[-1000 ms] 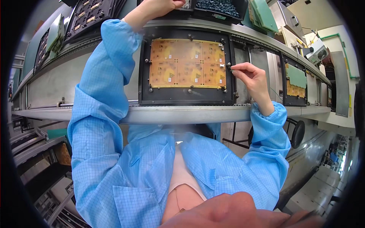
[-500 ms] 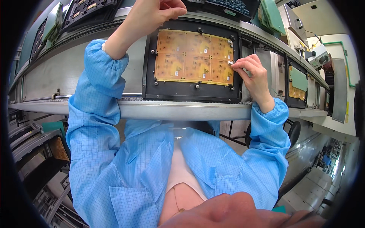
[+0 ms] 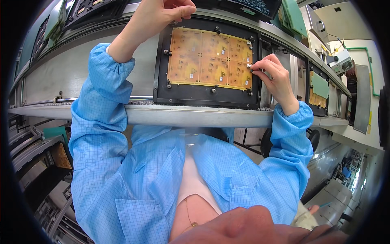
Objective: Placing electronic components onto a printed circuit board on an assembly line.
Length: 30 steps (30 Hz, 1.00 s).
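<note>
A yellow-orange printed circuit panel (image 3: 185, 68), divided into several sections, lies in a black frame fixture (image 3: 178, 95) on the metal rails. Small knobbed clamps (image 3: 214, 89) stand around its border. My right hand (image 3: 276, 77) is at the panel's right edge, with thumb and forefinger pinched at a small clamp with a white tip (image 3: 249, 65). Above the fixture's far left corner hovers my left hand (image 3: 172, 12). Its fingers are curled, with thumb and fingertips together. The top edge cuts it off, and anything between the fingers is hidden.
A bin of small dark blue parts (image 3: 254, 6) stands beyond the rail, beside green sheets (image 3: 291, 24). Another fixture with a green sheet (image 3: 319, 84) sits farther right. A shelf rack (image 3: 48, 162) is at lower left. Another person's hand (image 3: 313, 208) shows at lower right.
The fixture appears slightly farther right and higher in view. My right hand has shifted slightly right, still at the panel's right edge. Another person's hand has appeared at lower right.
</note>
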Available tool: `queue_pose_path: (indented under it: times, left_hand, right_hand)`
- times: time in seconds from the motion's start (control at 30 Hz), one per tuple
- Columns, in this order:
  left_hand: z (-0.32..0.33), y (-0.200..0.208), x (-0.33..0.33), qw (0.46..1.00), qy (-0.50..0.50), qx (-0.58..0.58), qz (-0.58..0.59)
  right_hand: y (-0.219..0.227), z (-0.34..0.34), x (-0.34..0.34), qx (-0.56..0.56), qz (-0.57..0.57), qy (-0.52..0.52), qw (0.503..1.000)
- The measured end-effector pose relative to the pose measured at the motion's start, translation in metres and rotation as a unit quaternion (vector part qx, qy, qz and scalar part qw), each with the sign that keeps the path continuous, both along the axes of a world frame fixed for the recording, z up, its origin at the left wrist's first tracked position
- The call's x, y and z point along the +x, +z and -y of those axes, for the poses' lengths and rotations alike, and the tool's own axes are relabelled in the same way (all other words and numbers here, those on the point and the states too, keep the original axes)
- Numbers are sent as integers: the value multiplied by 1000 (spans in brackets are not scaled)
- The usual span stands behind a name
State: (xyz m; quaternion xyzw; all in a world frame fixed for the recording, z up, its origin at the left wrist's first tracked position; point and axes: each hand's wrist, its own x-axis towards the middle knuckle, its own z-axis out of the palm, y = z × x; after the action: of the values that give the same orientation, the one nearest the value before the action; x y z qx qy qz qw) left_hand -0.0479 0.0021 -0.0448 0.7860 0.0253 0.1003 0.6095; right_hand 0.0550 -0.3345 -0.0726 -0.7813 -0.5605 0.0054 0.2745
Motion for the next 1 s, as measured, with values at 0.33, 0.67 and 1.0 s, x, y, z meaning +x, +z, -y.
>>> queue_pose_path:
  times: [0.33, 0.67, 1.0]
  left_hand:
    - [-2, -15, -3, 999, 11, -36, 1]
    - [-3, -9, -7, 999, -1, -41, -14]
    - [9, -11, -23, 998, -38, -33, -27]
  right_hand:
    - [9, -3, -11, -51, 63, 36, 996]
    - [14, 46, -145, -327, -301, 104, 890]
    - [-121, 64, -177, -259, -435, -138, 851]
